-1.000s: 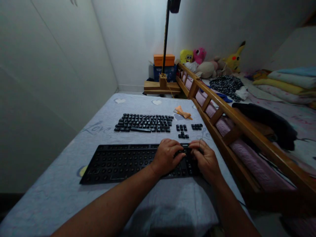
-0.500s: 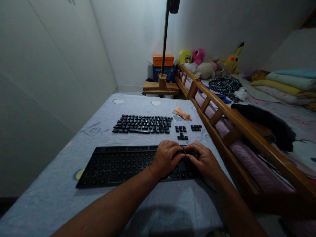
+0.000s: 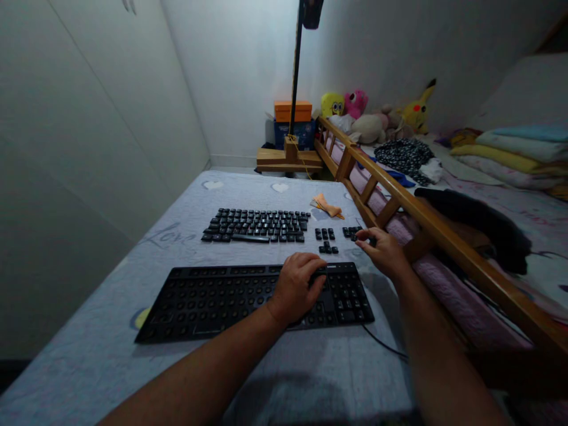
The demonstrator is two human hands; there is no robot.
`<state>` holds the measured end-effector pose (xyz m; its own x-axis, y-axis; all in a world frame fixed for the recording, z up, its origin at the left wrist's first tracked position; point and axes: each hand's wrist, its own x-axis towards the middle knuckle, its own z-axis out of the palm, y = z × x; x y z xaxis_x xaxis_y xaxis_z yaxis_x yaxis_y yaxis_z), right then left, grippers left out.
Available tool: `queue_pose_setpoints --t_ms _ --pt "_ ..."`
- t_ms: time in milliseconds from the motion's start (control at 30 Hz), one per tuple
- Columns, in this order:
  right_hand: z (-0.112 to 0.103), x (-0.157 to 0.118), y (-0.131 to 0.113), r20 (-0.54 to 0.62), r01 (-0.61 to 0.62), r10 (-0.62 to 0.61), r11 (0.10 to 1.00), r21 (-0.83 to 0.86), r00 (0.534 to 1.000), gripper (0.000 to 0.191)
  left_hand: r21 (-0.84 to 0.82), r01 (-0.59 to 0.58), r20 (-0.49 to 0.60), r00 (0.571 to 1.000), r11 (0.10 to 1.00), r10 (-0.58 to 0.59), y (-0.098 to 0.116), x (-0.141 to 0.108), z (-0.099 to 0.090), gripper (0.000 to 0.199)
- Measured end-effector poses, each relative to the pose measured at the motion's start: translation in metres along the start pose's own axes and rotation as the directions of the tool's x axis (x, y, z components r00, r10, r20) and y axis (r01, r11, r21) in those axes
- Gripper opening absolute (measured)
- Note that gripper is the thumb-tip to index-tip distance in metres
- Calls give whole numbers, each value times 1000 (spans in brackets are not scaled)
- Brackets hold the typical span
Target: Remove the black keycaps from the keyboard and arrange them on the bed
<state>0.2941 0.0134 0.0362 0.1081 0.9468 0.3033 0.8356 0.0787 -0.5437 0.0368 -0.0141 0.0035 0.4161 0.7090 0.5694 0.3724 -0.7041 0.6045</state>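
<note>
The black keyboard (image 3: pixel 235 290) lies on the near part of the cloth (image 3: pixel 106 319), its long side facing the person, seemingly so that both hands reach it easily. Most of its left and middle shows bare key positions, while the number pad (image 3: pixel 348 296) at its right bears caps. The left hand (image 3: pixel 299 287) rests on the keyboard left of that pad, fingers bent and thumb apart from the forefinger, perhaps steadying it; whether it grips anything cannot be told. The right hand (image 3: pixel 384 251) is beyond the keyboard's far right corner, thumb and fingers drawn close beside the rightmost keycap group (image 3: pixel 350 230); whether a cap sits between them is unclear. Left of that group are the six-cap cluster (image 3: pixel 324 234) and, nearer, the arrow-shaped cluster (image 3: pixel 328 248); farther left lies the large keycap block (image 3: pixel 261 225). They mirror a keyboard's layout, probably so that each cap's place stays known. Farther off lies an orange bundle (image 3: pixel 327 205), and the wooden rail (image 3: pixel 399 201) runs along the right.
</note>
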Motion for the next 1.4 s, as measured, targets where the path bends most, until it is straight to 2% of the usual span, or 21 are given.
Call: queue_pose_setpoints --t_ms 167,400,1400 --pt "27 12 36 -39 -48 46 996 -69 998 16 -4 -5 16 1000 1000 5 -1 -1 1 24" --pt "50 9 50 -69 -5 -2 996 -93 998 20 -6 -7 47 999 1000 7 -1 -1 2 24" --pt "58 6 49 -105 2 -14 993 -118 994 26 10 -32 85 996 999 31 -2 -2 4 18"
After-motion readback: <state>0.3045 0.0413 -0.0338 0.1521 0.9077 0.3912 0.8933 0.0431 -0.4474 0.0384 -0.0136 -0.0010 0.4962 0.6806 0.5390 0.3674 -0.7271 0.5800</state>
